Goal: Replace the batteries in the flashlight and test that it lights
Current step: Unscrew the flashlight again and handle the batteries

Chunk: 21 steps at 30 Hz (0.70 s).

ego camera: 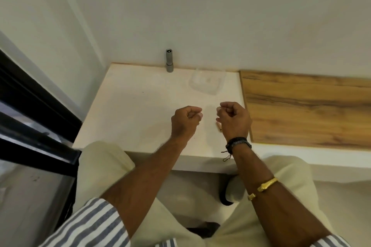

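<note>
White, smooth tabletop (130, 106) carries a slim grey metal flashlight (169, 60) standing upright at its far edge, against the wall. Just right of it lies a clear, rounded-square plastic tray (206, 83), nearly invisible on the surface. Nearer, the left hand (185, 121) and right hand (233, 119) hover side by side, apart, each curled into a loose fist; whether they grip anything cannot be told. A small tan cylindrical battery (218, 126) lies beside the right hand.

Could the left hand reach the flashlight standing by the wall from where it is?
Probably yes. The flashlight stands upright at the back of the table, and nothing lies between it and the left hand.
</note>
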Each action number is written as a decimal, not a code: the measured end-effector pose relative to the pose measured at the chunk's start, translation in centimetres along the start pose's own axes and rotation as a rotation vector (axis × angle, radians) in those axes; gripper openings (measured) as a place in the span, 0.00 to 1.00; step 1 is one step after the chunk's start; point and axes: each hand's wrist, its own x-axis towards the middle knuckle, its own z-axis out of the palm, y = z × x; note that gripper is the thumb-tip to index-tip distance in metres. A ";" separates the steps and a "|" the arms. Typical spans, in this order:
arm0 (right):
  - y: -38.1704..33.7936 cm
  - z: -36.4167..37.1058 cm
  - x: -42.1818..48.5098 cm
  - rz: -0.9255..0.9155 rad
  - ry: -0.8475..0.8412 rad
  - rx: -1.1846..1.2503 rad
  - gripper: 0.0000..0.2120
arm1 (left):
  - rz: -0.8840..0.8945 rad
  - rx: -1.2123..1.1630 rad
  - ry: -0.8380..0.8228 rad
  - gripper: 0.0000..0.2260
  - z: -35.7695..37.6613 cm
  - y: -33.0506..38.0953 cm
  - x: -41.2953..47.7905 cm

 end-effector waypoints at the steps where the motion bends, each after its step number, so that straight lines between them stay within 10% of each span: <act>1: 0.6 -0.8 0.0 0.013 0.024 -0.025 0.06 | 0.005 0.053 -0.033 0.08 0.5 -0.1 -0.1; 14: 6.4 -3.6 2.0 0.083 -0.072 -0.614 0.20 | 0.221 0.655 -0.307 0.23 6.3 -1.3 0.9; 21: 7.0 -2.8 2.3 0.036 -0.114 -0.755 0.14 | 0.390 0.899 -0.424 0.10 6.7 -1.2 2.5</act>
